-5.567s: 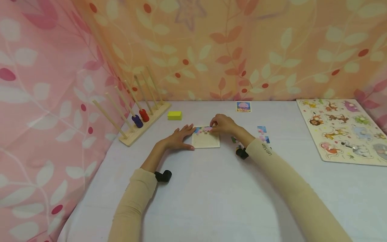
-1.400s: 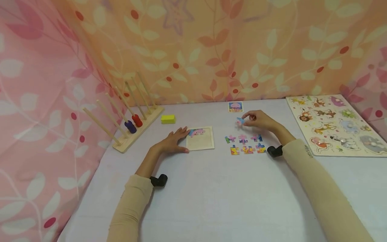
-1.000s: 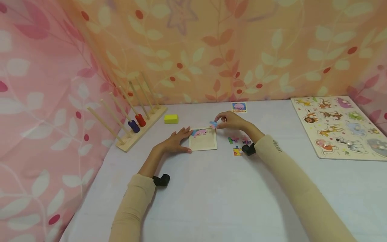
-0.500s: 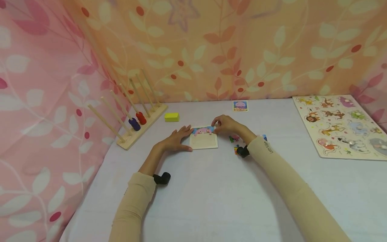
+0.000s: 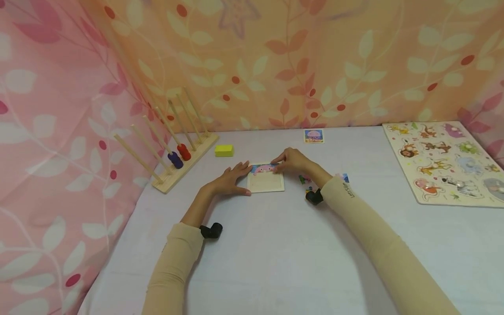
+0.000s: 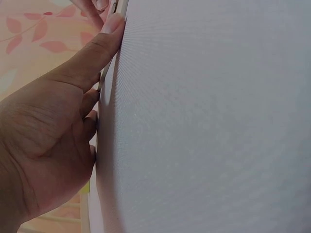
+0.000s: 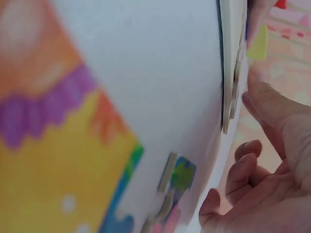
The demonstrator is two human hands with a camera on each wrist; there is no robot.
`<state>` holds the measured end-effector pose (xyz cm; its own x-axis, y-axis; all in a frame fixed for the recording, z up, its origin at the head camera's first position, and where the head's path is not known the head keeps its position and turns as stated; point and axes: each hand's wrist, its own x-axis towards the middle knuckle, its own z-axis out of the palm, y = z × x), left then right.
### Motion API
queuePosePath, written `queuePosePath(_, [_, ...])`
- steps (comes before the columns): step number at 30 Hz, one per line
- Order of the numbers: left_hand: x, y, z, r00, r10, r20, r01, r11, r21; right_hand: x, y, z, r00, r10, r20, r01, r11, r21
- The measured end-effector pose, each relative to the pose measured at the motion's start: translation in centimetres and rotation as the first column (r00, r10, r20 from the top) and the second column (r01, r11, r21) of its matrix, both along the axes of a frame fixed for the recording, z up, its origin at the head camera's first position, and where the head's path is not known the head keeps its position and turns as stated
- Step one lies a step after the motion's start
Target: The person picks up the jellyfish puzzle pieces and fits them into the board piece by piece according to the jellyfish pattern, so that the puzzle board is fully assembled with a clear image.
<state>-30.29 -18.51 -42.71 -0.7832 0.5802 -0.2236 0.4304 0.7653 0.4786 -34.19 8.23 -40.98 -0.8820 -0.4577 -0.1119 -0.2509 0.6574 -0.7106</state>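
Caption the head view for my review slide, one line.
Left hand against a puzzle tray, right hand at the picture pieces along its far edge.

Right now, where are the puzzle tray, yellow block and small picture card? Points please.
Puzzle tray (image 5: 267, 182): head view, bare inner floor.
Yellow block (image 5: 224, 151): head view, middle of its visible faces.
Small picture card (image 5: 313, 136): head view, middle of its printed picture.
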Motion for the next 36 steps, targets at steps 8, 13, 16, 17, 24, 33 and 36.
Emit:
queuePosePath(8, [0.1,0.1,0.2,1.0,0.013,0.01,-0.013,1.0,0.019,-0.2,0.1,-0.7,0.999,-0.045,0.026,0.045,0.999,-0.004])
queuePosePath(13, [0.0,0.1,0.1,1.0,0.005,0.011,-0.005,1.0,0.01,-0.5,0.1,-1.0,0.998,-0.05,0.036,0.049,0.998,0.028])
queuePosePath(16, [-0.1,0.1,-0.1,1.0,0.006,0.013,-0.006,1.0,0.004,-0.5,0.0,-0.8,0.997,-0.043,0.065,0.041,0.999,0.032])
queuePosePath(17, [-0.1,0.1,-0.1,1.0,0.007,0.013,-0.007,1.0,0.003,-0.5,0.0,-0.7,0.996,-0.043,0.077,0.04,0.999,0.034])
queuePosePath(24, [0.1,0.2,0.3,1.0,0.006,0.01,-0.006,1.0,0.008,-0.5,0.0,-0.5,0.99,-0.065,0.127,0.065,0.998,0.004])
queuePosePath(33, [0.1,0.4,0.2,1.0,0.002,0.017,-0.002,1.0,0.007,-0.9,1.7,0.0,0.997,0.009,0.083,-0.007,1.0,-0.025])
queuePosePath(36, [0.1,0.3,0.1,1.0,0.013,0.011,-0.013,1.0,0.004,-0.9,2.7,0.6,0.997,0.017,0.071,-0.016,1.0,-0.007])
